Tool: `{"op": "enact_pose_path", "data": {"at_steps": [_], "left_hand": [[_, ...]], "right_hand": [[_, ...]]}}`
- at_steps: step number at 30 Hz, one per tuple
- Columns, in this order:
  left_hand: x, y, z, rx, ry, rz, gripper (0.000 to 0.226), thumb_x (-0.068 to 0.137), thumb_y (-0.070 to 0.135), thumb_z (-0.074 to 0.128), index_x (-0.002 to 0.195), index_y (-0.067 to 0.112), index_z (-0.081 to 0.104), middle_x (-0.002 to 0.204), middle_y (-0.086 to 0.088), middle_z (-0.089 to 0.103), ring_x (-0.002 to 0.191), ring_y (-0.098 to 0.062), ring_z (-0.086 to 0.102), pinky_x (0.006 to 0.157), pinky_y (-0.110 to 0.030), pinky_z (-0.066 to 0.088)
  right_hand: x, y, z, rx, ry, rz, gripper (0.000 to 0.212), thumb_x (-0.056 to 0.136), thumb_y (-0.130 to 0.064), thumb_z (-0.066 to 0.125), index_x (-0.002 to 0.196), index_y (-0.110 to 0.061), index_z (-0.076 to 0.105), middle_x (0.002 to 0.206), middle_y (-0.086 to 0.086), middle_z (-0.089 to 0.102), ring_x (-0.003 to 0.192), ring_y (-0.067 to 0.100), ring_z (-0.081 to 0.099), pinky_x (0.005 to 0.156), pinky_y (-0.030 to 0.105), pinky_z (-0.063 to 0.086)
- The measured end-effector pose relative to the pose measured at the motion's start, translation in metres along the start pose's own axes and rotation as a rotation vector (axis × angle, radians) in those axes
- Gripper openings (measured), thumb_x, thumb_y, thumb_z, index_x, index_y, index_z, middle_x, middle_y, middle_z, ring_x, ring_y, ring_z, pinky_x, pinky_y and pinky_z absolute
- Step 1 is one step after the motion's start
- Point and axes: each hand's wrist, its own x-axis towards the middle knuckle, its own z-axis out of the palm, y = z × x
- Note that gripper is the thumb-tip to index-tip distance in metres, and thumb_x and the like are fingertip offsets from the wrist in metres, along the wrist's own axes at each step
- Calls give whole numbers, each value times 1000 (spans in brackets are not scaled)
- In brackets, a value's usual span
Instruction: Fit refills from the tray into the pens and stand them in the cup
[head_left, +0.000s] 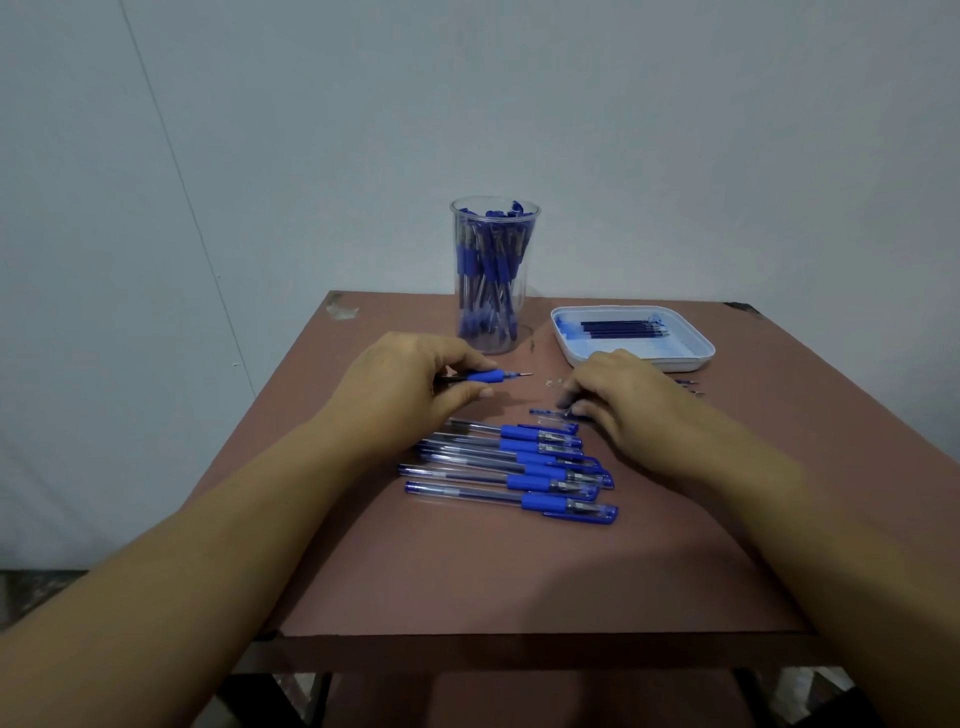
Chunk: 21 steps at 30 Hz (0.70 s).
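My left hand (410, 384) grips an uncapped blue pen (493, 375) just above the table, its tip pointing right. My right hand (618, 400) rests on the table and pinches a small blue pen cap (548, 413) at its fingertips. A row of several capped blue pens (519, 467) lies on the table in front of both hands. The clear cup (493, 270) at the back holds several blue pens standing upright. A white tray (631, 338) at the back right holds dark refills (621, 328).
The brown table (467, 571) stands against a pale wall. A few loose refills (691, 387) lie on the table right of my right hand, partly hidden by it. Small clear bits (553, 383) lie between my hands.
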Motion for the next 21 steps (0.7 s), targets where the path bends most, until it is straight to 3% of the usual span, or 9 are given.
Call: {"op": "enact_pose_path", "data": {"at_steps": [4, 7, 10, 13, 17, 21], "left_hand": [[0, 3, 0, 1, -29, -2, 25, 85, 38, 72, 109, 33, 73, 93, 14, 73, 80, -1, 63, 73, -28, 55], [0, 4, 1, -1, -34, -8, 25, 85, 37, 72, 109, 33, 73, 93, 14, 73, 79, -1, 63, 71, -23, 52], [0, 4, 2, 1, -34, -5, 24, 84, 37, 73, 109, 33, 73, 92, 14, 73, 80, -1, 63, 70, -20, 49], [0, 4, 3, 3, -26, 7, 24, 84, 37, 73, 107, 32, 74, 92, 13, 73, 78, -1, 63, 68, -18, 47], [0, 6, 5, -4, -15, 46, 24, 83, 36, 74, 106, 32, 75, 91, 14, 74, 76, -5, 65, 69, -27, 53], [0, 8, 8, -19, -9, 89, 24, 83, 36, 75, 105, 31, 75, 92, 14, 74, 75, -3, 64, 68, -28, 56]], "right_hand": [[0, 4, 3, -24, -36, -21, 14, 96, -12, 57, 99, -20, 69, 94, -9, 56, 92, 9, 41, 82, 24, 38], [2, 3, 2, -26, -64, -16, 16, 96, -13, 56, 104, -20, 69, 96, -9, 55, 95, 10, 41, 86, 26, 38], [1, 4, 0, 11, -23, 11, 21, 96, -13, 56, 112, -24, 66, 102, -8, 58, 98, 8, 43, 85, 20, 34], [-3, 3, -3, 85, 124, 23, 23, 96, -12, 54, 110, -28, 63, 101, -12, 58, 98, 6, 48, 82, 12, 34], [-6, -9, 0, 130, 257, -74, 16, 93, -26, 62, 109, -24, 65, 94, -24, 53, 94, -5, 49, 80, 5, 35], [-2, -14, 6, 126, 280, -149, 19, 89, -30, 68, 106, -21, 70, 90, -19, 56, 86, -7, 50, 80, 5, 35]]}}
